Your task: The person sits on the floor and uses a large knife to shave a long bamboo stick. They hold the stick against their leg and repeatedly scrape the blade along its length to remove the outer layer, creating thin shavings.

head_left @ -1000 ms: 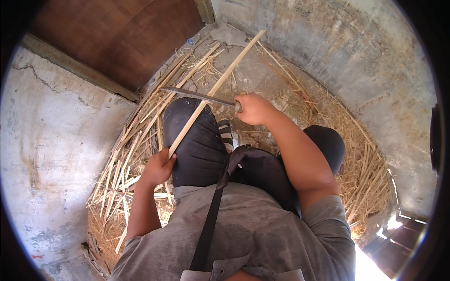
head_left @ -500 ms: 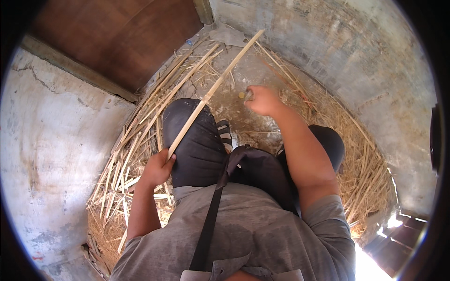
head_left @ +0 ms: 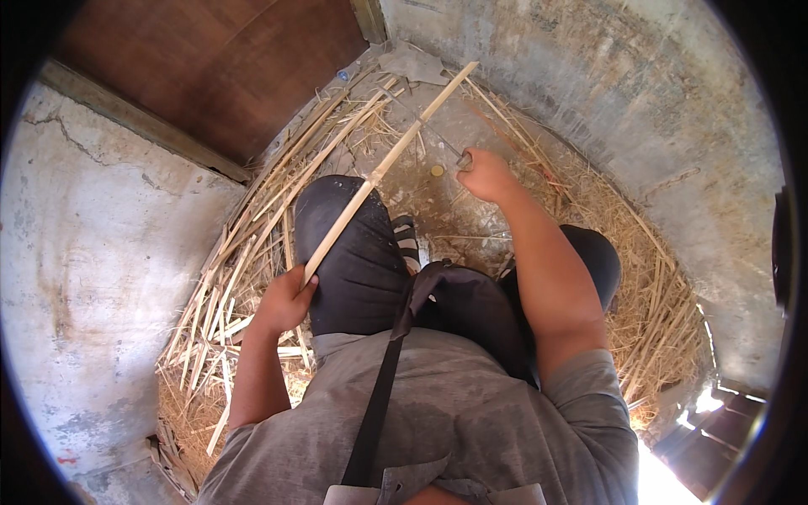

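Note:
A long split bamboo strip [head_left: 341, 225] slants up and to the right from my left hand [head_left: 286, 300], which is closed round its lower end beside my left thigh. The strip passes over my left knee, and a node shows as a bump partway along it. My right hand [head_left: 486, 175] is closed on the handle of a knife. The knife's thin grey blade [head_left: 442, 139] points up-left and crosses the strip in its upper half; whether it touches the strip I cannot tell. A small round yellowish piece [head_left: 437, 170] lies on the floor near my right hand.
Bamboo strips [head_left: 252, 231] and shavings heap on the left floor; more shavings [head_left: 648, 311] lie on the right. Worn walls [head_left: 623, 93] close in on both sides, with a brown panel [head_left: 219, 76] at the far left. A black bag [head_left: 463, 307] lies across my lap.
My right hand has moved slightly up and right and turned, so the knife blade now shows crossing the strip. The strip's far end has dipped a little; my left hand keeps its hold.

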